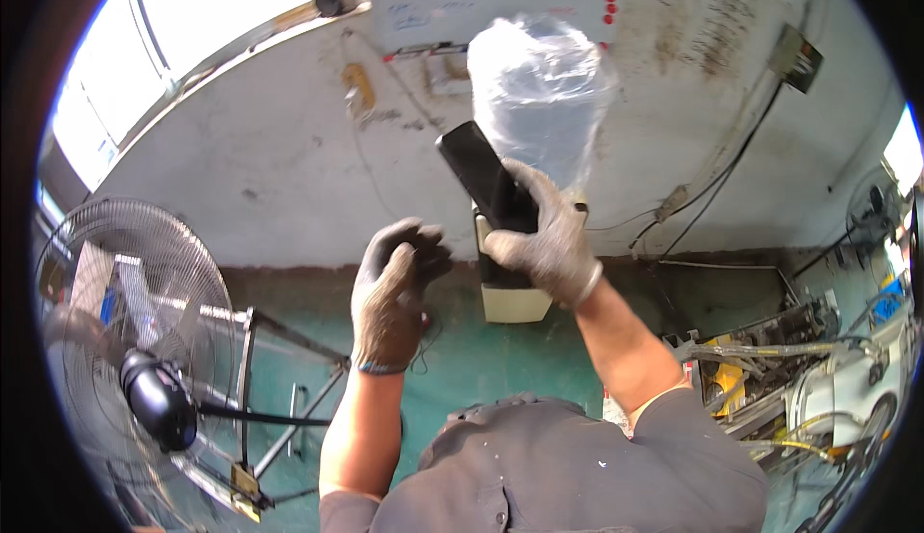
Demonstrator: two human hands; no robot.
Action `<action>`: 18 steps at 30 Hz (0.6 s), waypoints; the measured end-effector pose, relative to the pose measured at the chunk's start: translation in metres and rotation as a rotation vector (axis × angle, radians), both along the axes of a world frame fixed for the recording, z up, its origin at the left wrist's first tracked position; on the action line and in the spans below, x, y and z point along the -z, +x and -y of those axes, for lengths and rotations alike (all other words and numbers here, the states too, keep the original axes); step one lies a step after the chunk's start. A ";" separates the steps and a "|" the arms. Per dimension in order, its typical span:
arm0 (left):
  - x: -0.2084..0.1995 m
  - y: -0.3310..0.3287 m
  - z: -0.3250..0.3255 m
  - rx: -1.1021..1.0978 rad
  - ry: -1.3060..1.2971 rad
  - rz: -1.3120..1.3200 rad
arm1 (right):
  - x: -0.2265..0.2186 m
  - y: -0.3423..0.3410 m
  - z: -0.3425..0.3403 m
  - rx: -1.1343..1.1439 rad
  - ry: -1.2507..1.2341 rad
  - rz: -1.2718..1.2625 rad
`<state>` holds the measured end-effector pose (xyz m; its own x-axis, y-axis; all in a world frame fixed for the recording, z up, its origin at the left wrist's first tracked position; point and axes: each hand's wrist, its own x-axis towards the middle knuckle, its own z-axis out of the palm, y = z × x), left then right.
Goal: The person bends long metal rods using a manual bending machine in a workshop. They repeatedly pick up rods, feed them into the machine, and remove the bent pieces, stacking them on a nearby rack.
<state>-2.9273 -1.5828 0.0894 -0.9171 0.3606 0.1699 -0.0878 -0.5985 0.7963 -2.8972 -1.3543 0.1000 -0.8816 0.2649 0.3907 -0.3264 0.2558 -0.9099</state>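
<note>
My right hand point(553, 244), in a pale grey work glove, is closed round a flat black rectangular object point(478, 172) that looks like a smartphone. It is tilted, its far end pointing up and left. My left hand point(390, 292), gloved with darker, soiled fingers, is raised to the left of it. Its fingers are loosely bent, the thumb stands apart, and nothing shows in it. Just beyond my right hand is a large clear plastic bag point(539, 100). Below it stands a cream-coloured container or stand point(515, 304), partly hidden by my right hand and the black object.
A big floor fan point(159, 398) on a metal frame stands at the left. Machinery with hoses point(847, 389) fills the right side. Ahead are a stained wall point(289, 167), a whiteboard point(414, 3) and hanging cables point(717, 182). The floor point(443, 369) is green.
</note>
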 end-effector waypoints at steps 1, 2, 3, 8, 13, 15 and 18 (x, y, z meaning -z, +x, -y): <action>-0.009 0.002 -0.001 0.024 0.014 -0.028 | 0.010 0.005 0.018 0.004 0.095 -0.036; -0.016 0.005 0.004 0.040 0.022 -0.059 | 0.017 0.004 0.040 -0.049 0.065 -0.077; -0.015 0.006 0.012 0.018 0.048 -0.017 | 0.017 0.008 0.061 -0.040 0.119 -0.071; 0.010 0.002 0.037 -0.001 0.247 0.123 | 0.024 0.011 0.100 -0.019 0.254 -0.074; 0.006 0.013 0.066 -0.055 0.219 0.135 | 0.033 0.006 0.123 -0.038 0.311 -0.171; 0.014 0.012 0.077 -0.105 0.144 0.137 | 0.033 0.006 0.129 -0.054 0.317 -0.178; 0.021 0.015 0.088 -0.156 0.080 0.096 | 0.031 0.008 0.136 -0.092 0.322 -0.213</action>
<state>-2.9128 -1.6712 0.0687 -0.9741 0.2019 0.1017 -0.0621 -0.6716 0.7383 -2.8891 -1.4906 0.0687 -0.7864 0.0228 0.6173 -0.5338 0.4778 -0.6977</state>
